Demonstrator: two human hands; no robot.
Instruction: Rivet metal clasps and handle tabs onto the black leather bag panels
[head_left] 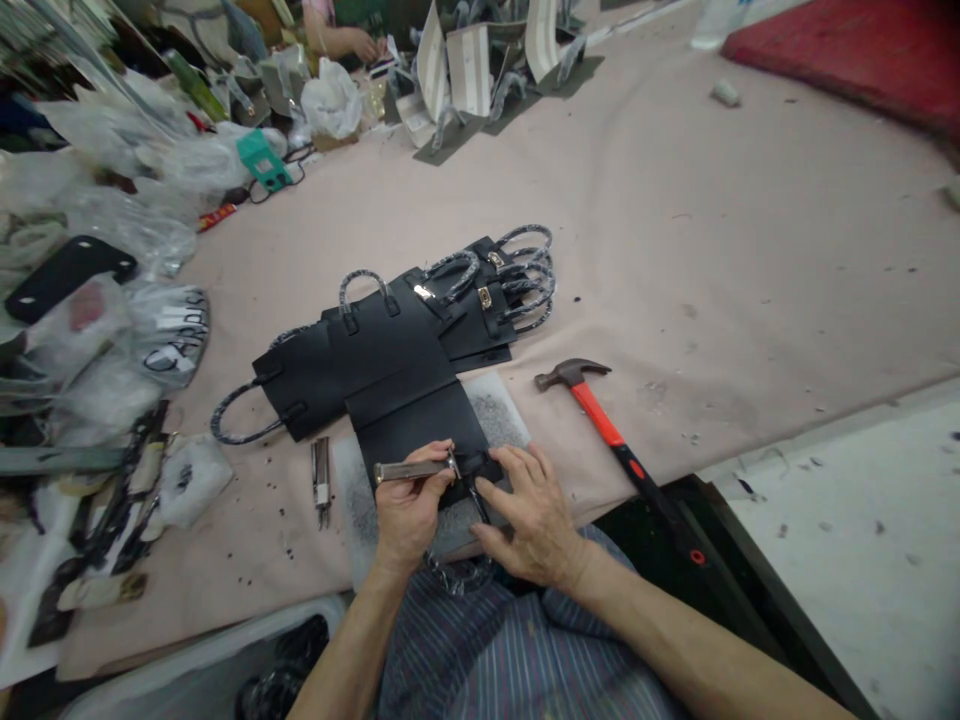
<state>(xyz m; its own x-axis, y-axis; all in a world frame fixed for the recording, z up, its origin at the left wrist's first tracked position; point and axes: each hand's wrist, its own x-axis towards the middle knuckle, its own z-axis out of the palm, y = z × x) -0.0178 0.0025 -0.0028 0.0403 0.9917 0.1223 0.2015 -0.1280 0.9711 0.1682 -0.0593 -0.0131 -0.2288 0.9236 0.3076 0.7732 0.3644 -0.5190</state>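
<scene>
My left hand is closed around a slim metal punch tool, held sideways with its tip at the near edge of a black bag panel. My right hand lies on the same edge, fingers pressing the black strap piece flat. The panel rests on a grey cutting pad at the table's front edge. Behind it lies an overlapping row of black bag panels with wrapped handles.
A hammer with an orange and black handle lies to the right of the pad. A small metal tool lies to the left. Plastic bags and clutter crowd the left side. Another person's arm works at the far end.
</scene>
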